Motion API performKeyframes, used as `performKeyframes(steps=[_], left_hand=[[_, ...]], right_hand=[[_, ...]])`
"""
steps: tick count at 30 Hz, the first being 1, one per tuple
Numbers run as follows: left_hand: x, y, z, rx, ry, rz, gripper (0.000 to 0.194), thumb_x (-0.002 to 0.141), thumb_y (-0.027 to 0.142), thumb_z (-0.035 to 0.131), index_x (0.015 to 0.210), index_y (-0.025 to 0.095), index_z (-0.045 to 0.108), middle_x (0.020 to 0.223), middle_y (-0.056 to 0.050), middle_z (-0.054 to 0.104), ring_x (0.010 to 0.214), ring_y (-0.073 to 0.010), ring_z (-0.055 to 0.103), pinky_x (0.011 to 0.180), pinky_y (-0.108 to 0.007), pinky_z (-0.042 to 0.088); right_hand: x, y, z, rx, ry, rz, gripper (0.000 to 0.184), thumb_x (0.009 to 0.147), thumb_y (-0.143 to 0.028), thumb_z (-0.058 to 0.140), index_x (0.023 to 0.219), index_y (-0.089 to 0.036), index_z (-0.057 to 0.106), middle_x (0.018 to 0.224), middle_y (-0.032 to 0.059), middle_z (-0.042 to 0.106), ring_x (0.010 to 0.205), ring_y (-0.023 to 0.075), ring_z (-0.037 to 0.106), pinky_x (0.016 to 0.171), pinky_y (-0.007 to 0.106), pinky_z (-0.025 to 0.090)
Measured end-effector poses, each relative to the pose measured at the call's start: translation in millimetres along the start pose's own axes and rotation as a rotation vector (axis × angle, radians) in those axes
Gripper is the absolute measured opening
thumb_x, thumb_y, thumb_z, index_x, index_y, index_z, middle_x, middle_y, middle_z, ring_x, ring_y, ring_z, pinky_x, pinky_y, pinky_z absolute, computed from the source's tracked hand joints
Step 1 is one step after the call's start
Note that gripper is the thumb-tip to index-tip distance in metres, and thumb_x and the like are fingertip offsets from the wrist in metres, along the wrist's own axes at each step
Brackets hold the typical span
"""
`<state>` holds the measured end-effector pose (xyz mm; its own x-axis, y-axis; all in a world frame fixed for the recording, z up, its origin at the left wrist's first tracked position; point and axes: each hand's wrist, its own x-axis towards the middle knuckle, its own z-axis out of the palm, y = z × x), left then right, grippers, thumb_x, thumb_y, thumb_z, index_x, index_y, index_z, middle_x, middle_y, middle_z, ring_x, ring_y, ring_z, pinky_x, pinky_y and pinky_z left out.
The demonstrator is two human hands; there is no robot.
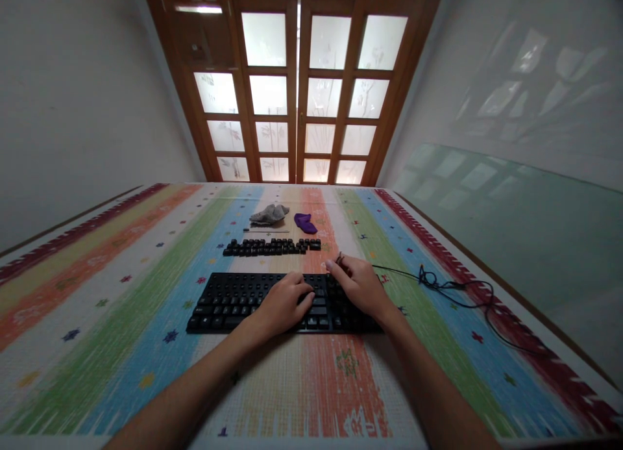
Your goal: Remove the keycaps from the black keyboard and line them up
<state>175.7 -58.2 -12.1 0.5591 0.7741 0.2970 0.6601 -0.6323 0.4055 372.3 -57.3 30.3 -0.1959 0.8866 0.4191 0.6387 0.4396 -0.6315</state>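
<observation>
A black keyboard (pixel 228 302) lies flat on the table; its upper rows show bare switch posts, while lower rows carry keycaps. My left hand (pixel 287 302) rests on the keyboard right of its middle, thumb and forefinger apart, with nothing visible between them; its other fingers are partly hidden. Above the keyboard's right end, my right hand (pixel 359 282) is closed, thumb against fingers, around something small and thin that I cannot make out. Beyond the keyboard, loose black keycaps (pixel 272 247) stand in close rows.
A grey cloth (pixel 270 215) and a purple cloth (pixel 305 223) lie farther back, near a thin dark stick-like tool (pixel 267 230). The black cable (pixel 452 285) trails in loops to the right. A striped tablecloth (pixel 146 294) covers the table; walls stand on both sides, wooden doors behind.
</observation>
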Motion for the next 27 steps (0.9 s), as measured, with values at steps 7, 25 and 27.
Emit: performKeyframes(steps=[7,25,27], left_hand=[[-3.6,2.1,-1.4,-0.011,0.017,0.000,0.023,0.095,0.025,0.051,0.095,0.017,0.072,0.091,-0.007,0.062,0.089,-0.0198,0.060,0.083,-0.032,0.049],[5.2,1.8,0.8,-0.060,-0.029,-0.070,0.015,0.090,0.028,0.060,0.089,0.015,0.070,0.091,-0.008,0.065,0.092,-0.0227,0.061,0.083,-0.034,0.048],[7.2,1.1,0.7,-0.075,-0.036,-0.078,0.014,0.088,0.027,0.062,0.088,0.015,0.070,0.088,-0.007,0.065,0.089,-0.0221,0.061,0.080,-0.033,0.048]], right_hand=[[1.0,4.0,-11.8,0.089,-0.131,0.078,0.035,0.094,-0.043,0.051,0.073,-0.017,0.062,0.066,0.0022,0.063,0.062,0.0163,0.057,0.061,0.028,0.037],[-4.1,7.8,3.3,-0.373,-0.510,-0.030,0.015,0.087,-0.025,0.061,0.077,-0.019,0.071,0.075,0.0072,0.072,0.067,0.0197,0.062,0.060,0.028,0.034],[-3.8,7.6,4.9,-0.384,-0.517,-0.006,0.015,0.085,-0.025,0.063,0.075,-0.019,0.072,0.075,0.0077,0.072,0.066,0.0202,0.062,0.058,0.028,0.032]])
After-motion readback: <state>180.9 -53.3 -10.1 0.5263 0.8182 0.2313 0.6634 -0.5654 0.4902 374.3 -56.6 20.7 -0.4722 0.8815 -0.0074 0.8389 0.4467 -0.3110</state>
